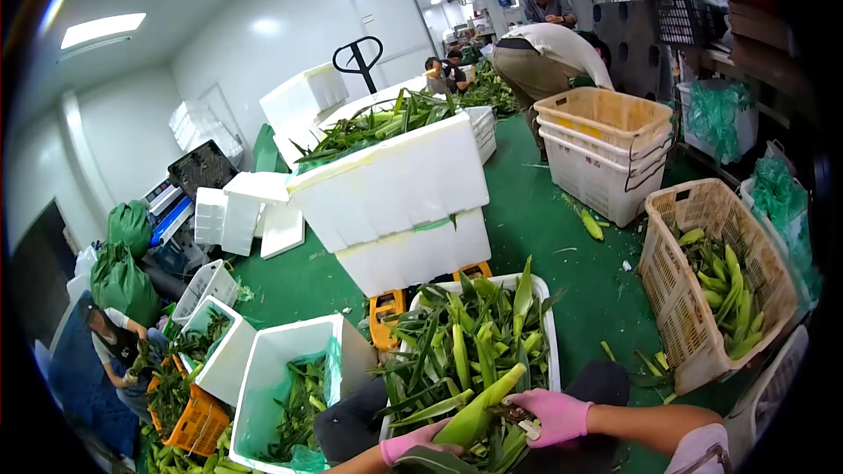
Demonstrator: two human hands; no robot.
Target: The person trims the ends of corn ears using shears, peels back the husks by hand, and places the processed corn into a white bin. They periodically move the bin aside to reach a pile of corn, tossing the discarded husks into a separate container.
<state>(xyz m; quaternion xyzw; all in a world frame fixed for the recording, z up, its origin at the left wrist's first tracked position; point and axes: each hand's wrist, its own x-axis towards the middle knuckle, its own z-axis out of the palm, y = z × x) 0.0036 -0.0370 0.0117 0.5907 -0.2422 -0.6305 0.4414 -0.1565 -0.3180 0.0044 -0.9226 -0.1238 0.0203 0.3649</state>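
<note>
In the head view we see the pink-gloved left hand [426,441] curled round the lower part of a green-husked ear of corn [479,408], its fingers partly hidden by leaves, so we cannot tell how tight the grip is. The ear slants up over the near side of a white tub [553,347] heaped with leafy corn [461,342], probably so that the left hand can steady it. The pink-gloved right hand [553,419] is closed, thumb against fingers, on a small dark-and-white piece [520,420] just beside the ear; we cannot make out whether it is a tool or part of the plant. The tub stands between the knees [597,386], which we judge keeps the corn within easy reach. To the left, a foam box [356,347] with a green plastic liner [332,369] holds leafy stuff; to the right, a tan crate [654,290] holds barer ears [733,285]. Ahead, stacked foam boxes [395,189] rest over orange forks [386,320], presumably for wheeling.
</note>
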